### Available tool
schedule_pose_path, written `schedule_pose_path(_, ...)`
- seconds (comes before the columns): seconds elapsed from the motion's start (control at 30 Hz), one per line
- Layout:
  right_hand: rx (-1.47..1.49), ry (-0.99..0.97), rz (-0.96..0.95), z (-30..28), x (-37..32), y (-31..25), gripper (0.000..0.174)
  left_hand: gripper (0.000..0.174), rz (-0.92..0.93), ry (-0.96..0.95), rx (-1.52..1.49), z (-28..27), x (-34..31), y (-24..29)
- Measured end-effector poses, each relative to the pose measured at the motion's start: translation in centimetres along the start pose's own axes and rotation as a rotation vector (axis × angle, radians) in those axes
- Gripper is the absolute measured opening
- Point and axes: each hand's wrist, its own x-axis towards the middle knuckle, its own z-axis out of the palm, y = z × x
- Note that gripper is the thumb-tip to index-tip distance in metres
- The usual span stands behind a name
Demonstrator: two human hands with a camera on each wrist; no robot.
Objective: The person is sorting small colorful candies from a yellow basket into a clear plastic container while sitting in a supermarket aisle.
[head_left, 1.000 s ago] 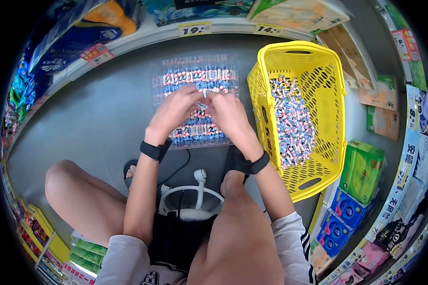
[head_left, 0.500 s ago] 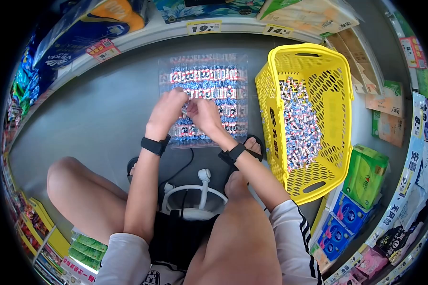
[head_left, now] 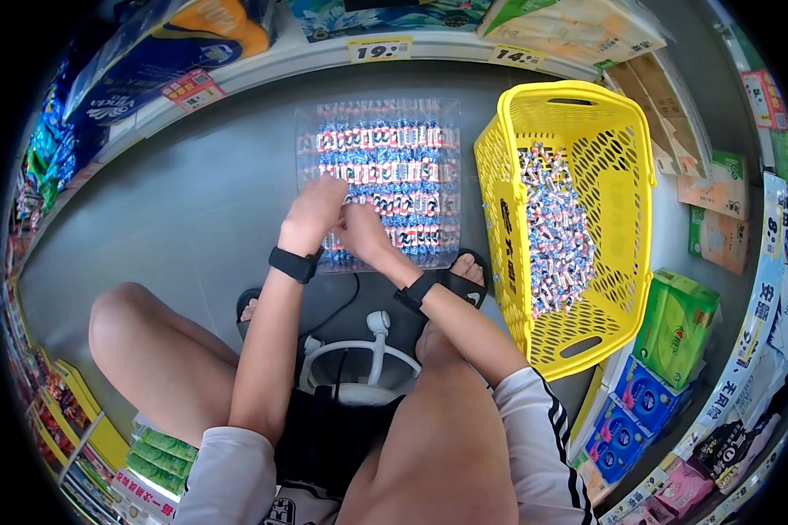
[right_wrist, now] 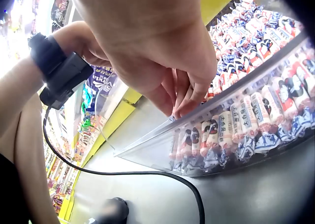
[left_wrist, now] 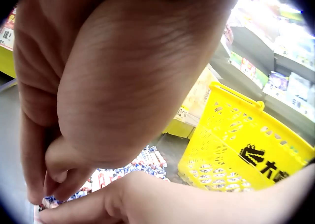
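A clear plastic box [head_left: 451, 188] on the floor holds tight rows of wrapped candies [head_left: 394, 166] in white, red and blue. Both hands meet over its near left part. My left hand [head_left: 317, 210] curls its fingers downward, and in the left wrist view its fingertips pinch at a wrapped candy [left_wrist: 50, 201], mostly hidden. Close beside it, my right hand [head_left: 363, 232] has thumb and fingers pressed together. In the right wrist view a scrap of blue-and-white wrapper shows under the right fingertips [right_wrist: 184, 108], right at the box's rim.
A yellow basket [head_left: 515, 289] with a heap of loose candies [head_left: 556, 236] stands right of the box. Shelves with tissue packs [head_left: 674, 328] surround the floor. A black cable [right_wrist: 147, 173] hangs from the left wrist camera. A white stool base [head_left: 376, 324] stands between the legs.
Both hands have moved from the box's middle to its near left part, uncovering more candy rows. The right forearm has swung left. The view has shifted slightly.
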Motion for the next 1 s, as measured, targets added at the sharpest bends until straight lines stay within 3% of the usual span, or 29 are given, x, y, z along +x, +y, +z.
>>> schedule_pose_path(0.13, 0.028, -0.034, -0.029, 0.0, -0.3, 0.4, 0.013, 0.025, -0.042, -0.118, 0.001, -0.1, 0.5, -0.1)
schedule_pose_path(0.27, 0.092, -0.016, 0.020, 0.7, -0.2, 0.0, 0.012, 0.022, -0.055, -0.088, -0.015, -0.2, 0.3, 0.1)
schedule_pose_path(0.37, 0.024, 0.057, 0.079, 1.6, 0.5, -0.4, 0.015, 0.020, -0.091, -0.067, -0.043, 0.2, 0.4, -0.1)
schedule_pose_path(0.43, 0.033, 0.136, 0.087, 2.4, 1.2, 0.2, 0.029, 0.019, -0.118, -0.072, -0.053, 0.7, 0.6, -0.3)
schedule_pose_path(0.57, 0.029, 0.151, 0.082, 2.8, 1.8, 0.5, 0.028, 0.020, -0.140, -0.088, -0.061, 1.0, 0.8, -0.5)
schedule_pose_path(0.67, 0.008, 0.121, 0.093, 2.3, 1.7, 0.3, 0.029, 0.020, -0.127, -0.057, -0.069, 1.1, 0.5, -0.3)
schedule_pose_path(0.73, 0.134, -0.085, 0.183, 0.7, 1.1, -0.2, 0.033, 0.024, -0.067, -0.012, -0.049, 0.6, 0.4, 0.1)
schedule_pose_path(0.83, 0.114, -0.181, 0.151, 0.2, 0.5, -0.3, 0.036, 0.031, -0.016, 0.065, -0.097, -0.2, 0.3, 0.7)
schedule_pose_path(0.97, 0.151, -0.116, 0.148, -1.5, -0.4, -0.5, 0.034, 0.037, 0.056, 0.129, -0.107, 0.0, 1.7, 1.4)
schedule_pose_path(1.0, 0.118, -0.005, 0.121, -2.5, -0.7, -0.5, 0.029, 0.037, 0.085, 0.164, -0.150, -0.6, 1.8, 2.1)
